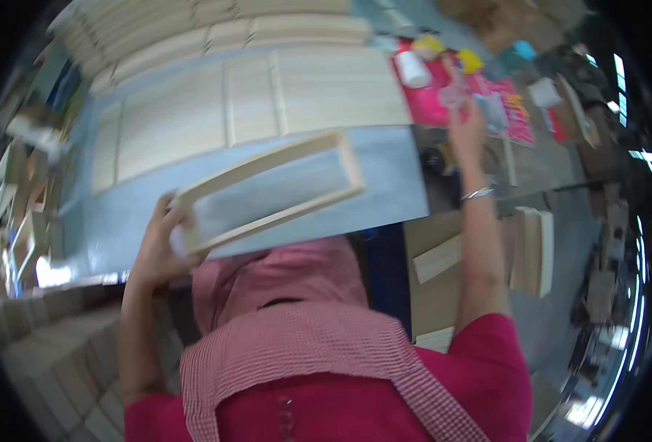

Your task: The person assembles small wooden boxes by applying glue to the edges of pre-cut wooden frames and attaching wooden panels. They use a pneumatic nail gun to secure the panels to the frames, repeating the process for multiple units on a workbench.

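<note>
My left hand (160, 247) grips one end of a rectangular frame of pale wood (352, 166), fingers wrapped around its short side. The frame is tilted over the near edge of the grey-blue tabletop (392, 180). My right arm stretches to the far right, where my right hand (468, 132) is over a bright pink sheet (519, 121) with small items on it. Blur smears its fingers, so whether they hold anything is unclear. Close by are a white container (413, 70) and two yellow-topped items, one of them a yellow piece (470, 60).
Flat pale wooden panels (171, 110) lie across the table, with long stacked wooden strips (289, 29) behind them. Wooden pieces (532, 250) stand at the right, below the table. More wooden blocks (61, 368) are piled at the lower left.
</note>
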